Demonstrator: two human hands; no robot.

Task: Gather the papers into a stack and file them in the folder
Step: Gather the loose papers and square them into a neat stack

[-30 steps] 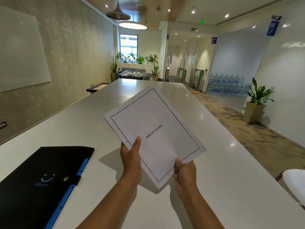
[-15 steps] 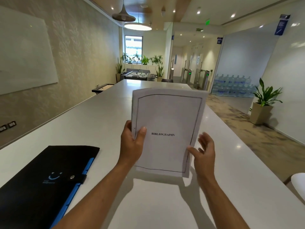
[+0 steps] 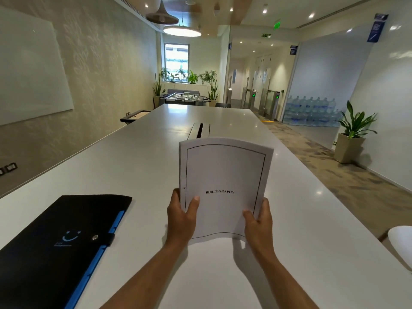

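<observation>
A stack of white papers [image 3: 225, 172] stands upright above the white table [image 3: 138, 157], its top sheet framed in black and printed "BIBLIOGRAPHY". My left hand [image 3: 181, 216] grips the stack's left edge, thumb on the front. My right hand [image 3: 258, 221] grips the lower right corner. The lower edge of the stack bends just above the tabletop. A black folder [image 3: 55, 241] with a blue spine and a snap strap lies shut on the table to the left of my arms.
A cable slot [image 3: 199, 130] is cut into the table beyond the papers. The rim of a white chair [image 3: 401, 241] shows at the right edge. A potted plant [image 3: 354, 134] and stacked water bottles [image 3: 312, 112] stand across the carpeted aisle.
The papers turned from a tilted hold to upright. My right hand let go half a second ago and now grips the lower right corner again.
</observation>
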